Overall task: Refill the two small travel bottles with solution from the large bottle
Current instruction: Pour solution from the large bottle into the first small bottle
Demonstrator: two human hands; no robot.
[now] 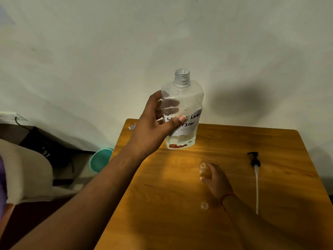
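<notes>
Large bottle [182, 112], uncapped, upright in left hand's [153, 127] grip; right hand [215, 179] grips small bottle [204, 171].

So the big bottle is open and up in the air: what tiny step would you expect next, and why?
Probably tilting the large bottle so its neck comes over the small bottle. The left hand holds the large bottle upright above the table with its pump already off, and the right hand grips the small bottle, whose mouth looks open. A second small bottle waits nearer.
</notes>
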